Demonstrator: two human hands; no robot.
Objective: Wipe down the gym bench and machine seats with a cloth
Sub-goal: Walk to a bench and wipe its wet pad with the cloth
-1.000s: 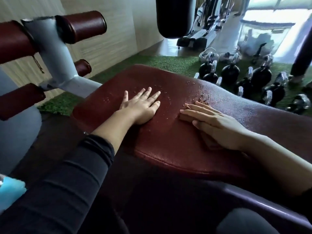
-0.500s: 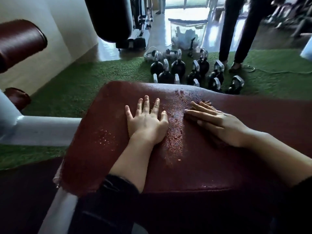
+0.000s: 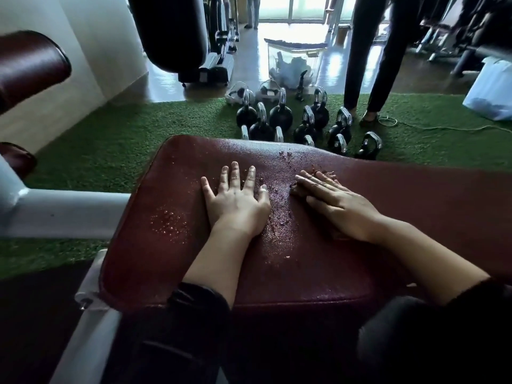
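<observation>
Bench pad (image 3: 318,273): your dark red padded seat filled the middle of the view, its pebbled cover shiny with wet; beads of water sat in a patch left of your left wrist and in a streak between your hands.
Left hand (image 3: 235,202): you laid it flat on the pad, fingers straight and spread, the grip open and holding nothing.
Right hand (image 3: 336,202): you pressed it flat with straight fingers, the grip open; something dark red bunched at its fingertips, though whether that was a cloth could not be told.
Frame (image 3: 63,209): a pale metal tube ran beside the pad's left edge.
Kettlebells (image 3: 304,120): they stood clustered on the green turf (image 3: 110,151) beyond the pad's far edge.
</observation>
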